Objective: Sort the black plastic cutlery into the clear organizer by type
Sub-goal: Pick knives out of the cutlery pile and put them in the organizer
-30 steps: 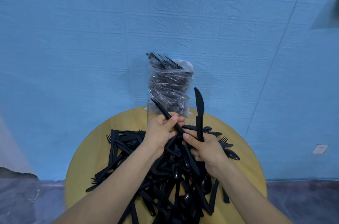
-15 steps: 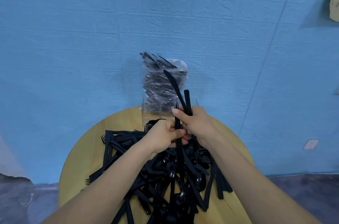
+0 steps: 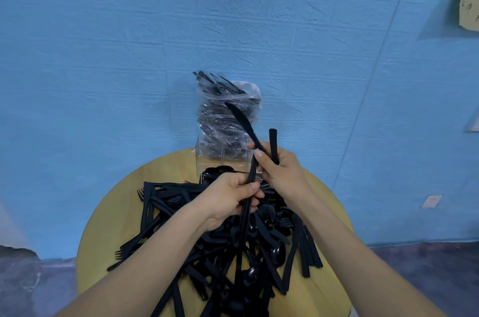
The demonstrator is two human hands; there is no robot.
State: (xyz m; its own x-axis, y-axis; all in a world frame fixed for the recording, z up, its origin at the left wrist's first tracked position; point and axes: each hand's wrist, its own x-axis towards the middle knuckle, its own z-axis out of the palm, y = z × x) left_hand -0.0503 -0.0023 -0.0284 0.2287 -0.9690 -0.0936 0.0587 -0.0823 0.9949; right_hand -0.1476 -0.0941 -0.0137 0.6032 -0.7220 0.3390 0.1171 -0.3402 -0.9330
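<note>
Left hand (image 3: 232,196), the nearer of the two, has its fingers curled round a long black cutlery handle (image 3: 243,223) that runs almost straight up and down, its lower end lost among the loose pile of black cutlery (image 3: 207,252) under both wrists; whether that piece is a fork, spoon or knife cannot be told. Just beyond and to its right, the right hand (image 3: 280,169) pinches a black knife (image 3: 242,122) whose blade slants up and away to the left, and grips a second straight handle (image 3: 273,145) standing nearly upright beside it; the same fingers seem to touch the top of the left hand's piece. Forks, spoons and knives lie tangled across the round yellow worktop (image 3: 111,223) on every side of the hands. Straight past the right hand's fingertips stands the clear organizer (image 3: 207,161) at the far edge, with a crinkled plastic bag (image 3: 228,119) of more cutlery rising out of it. The knife's long axis already points roughly toward it, so the right hand is better placed for the drop. Compartment walls are barely visible through the clear plastic, and what each holds is hard to make out.
</note>
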